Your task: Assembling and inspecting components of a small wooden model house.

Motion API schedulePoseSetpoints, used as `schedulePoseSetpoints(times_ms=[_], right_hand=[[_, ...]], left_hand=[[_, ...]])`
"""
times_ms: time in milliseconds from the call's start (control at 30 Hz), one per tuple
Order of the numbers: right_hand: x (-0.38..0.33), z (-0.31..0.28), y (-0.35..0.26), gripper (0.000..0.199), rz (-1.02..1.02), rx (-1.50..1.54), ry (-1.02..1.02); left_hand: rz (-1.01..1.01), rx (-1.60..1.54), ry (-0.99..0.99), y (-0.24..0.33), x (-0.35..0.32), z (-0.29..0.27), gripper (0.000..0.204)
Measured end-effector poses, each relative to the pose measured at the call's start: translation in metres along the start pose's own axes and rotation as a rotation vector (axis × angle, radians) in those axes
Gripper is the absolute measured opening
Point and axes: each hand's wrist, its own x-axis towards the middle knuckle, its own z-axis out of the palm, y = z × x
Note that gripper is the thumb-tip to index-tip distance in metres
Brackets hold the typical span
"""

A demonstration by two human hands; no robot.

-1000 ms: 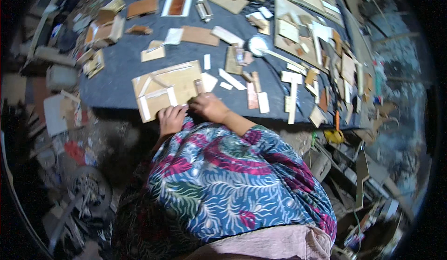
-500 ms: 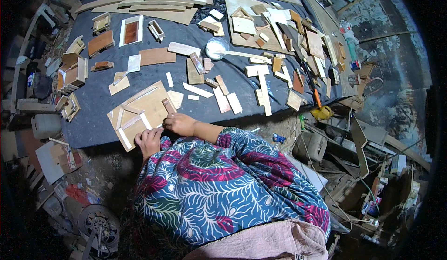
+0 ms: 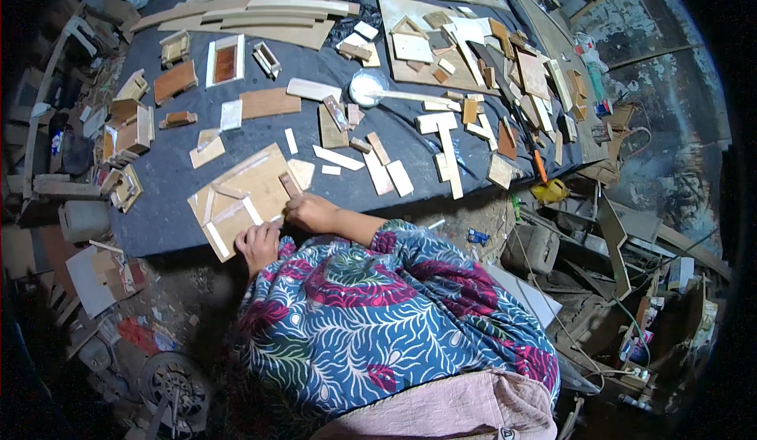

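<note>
Grip: left hand [image 3: 259, 243], fingers laid over the near edge of a pale wooden panel [image 3: 266, 176], thumb hidden; whether it pinches the panel or merely rests cannot be told. Right hand [image 3: 311, 213], fingers curled together at the panel's right side, close by a small brown block [image 3: 289, 183]; anything within them is out of sight.

Changes over the last half second: slight. View shifted a little; both hands remain at the same two places on the panel, and its strips and block keep their arrangement. Judged from this, handling stays confined to that near edge, with no visible new piece added.

Panel: one, set askew at the near edge of the dark-clothed table [image 3: 169, 223]; bears a white strip [image 3: 252, 210] running toward the left fingers, plus other thin strips.

Just beyond: one pale offcut [image 3: 301, 173], beside the panel. To the right: pale pieces [image 3: 448, 152] laid in a T; one orange-handled tool [image 3: 539, 166].

Mid-table: one round container [image 3: 366, 89] of white matter, stick across it; one reddish-brown board [image 3: 270, 102].

Farther: one white-framed brown piece [image 3: 225, 60].

Farthest: long pale strips [image 3: 268, 19], stacked; black plastic [image 3: 337, 27] alongside.
</note>
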Motion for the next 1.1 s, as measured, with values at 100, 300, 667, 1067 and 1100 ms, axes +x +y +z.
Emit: schedulePoseSetpoints(times_ms=[100, 300, 667, 1067, 1100], right_hand=[[-0.017, -0.012, -0.006, 0.017, 0.233, 0.265, 0.248], [-0.104, -0.043, -0.010, 0.018, 0.970, 0.363, 0.551], [-0.283, -0.144, 0.101, 0.007, 1.155, -0.151, 1.567], [-0.437, -0.242, 0.223, 0.023, 1.464, 0.023, 1.161], [-0.436, -0.237, 0.218, 0.020, 1.302, 0.656, 1.444]], left_hand=[[-0.099, 0.037, 0.002, 0.003, -0.007, -0.008, 0.033], [-0.253, 0.013, 0.147, -0.009, -0.033, -0.014, 0.013], [-0.236, 0.270, 0.156, 0.017, 0.025, -0.041, 0.024], [-0.079, 0.035, 0.008, 0.197, 0.124, 0.005, 0.010], [-0.083, -0.094, 0.018, 0.207, 0.137, 0.010, 0.009]])
